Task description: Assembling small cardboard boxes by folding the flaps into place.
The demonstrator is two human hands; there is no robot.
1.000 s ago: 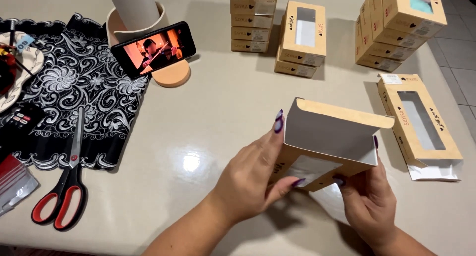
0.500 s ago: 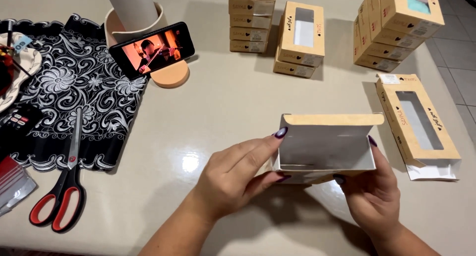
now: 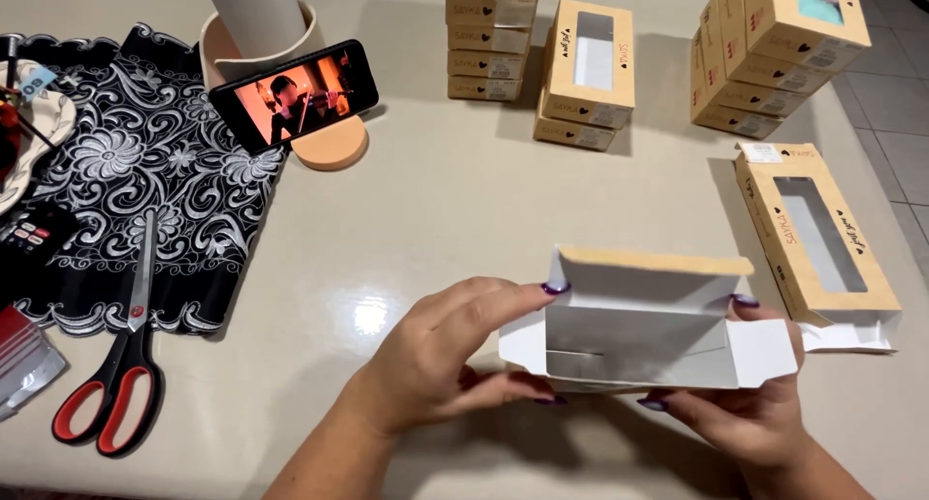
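I hold an open kraft cardboard box (image 3: pixel 644 326) just above the table, its white inside facing me and its side flaps spread out. My left hand (image 3: pixel 450 360) grips the box's left end, index finger on the top edge and thumb beneath. My right hand (image 3: pixel 745 408) holds the right end from below, a fingertip showing at the upper right corner. A finished window box (image 3: pixel 813 229) with an open end flap lies just to the right of my hands.
Stacks of closed kraft boxes stand at the back centre (image 3: pixel 491 35), (image 3: pixel 585 74) and back right (image 3: pixel 774 45). A phone (image 3: pixel 295 93) leans in a round stand with a cardboard tube. Red-handled scissors (image 3: pixel 121 364) lie on a black patterned cloth (image 3: pixel 145 181) at left.
The box has been turned from a tilted position to level, its open inside now facing me with the side flaps spread. Both hands shifted slightly lower with it.
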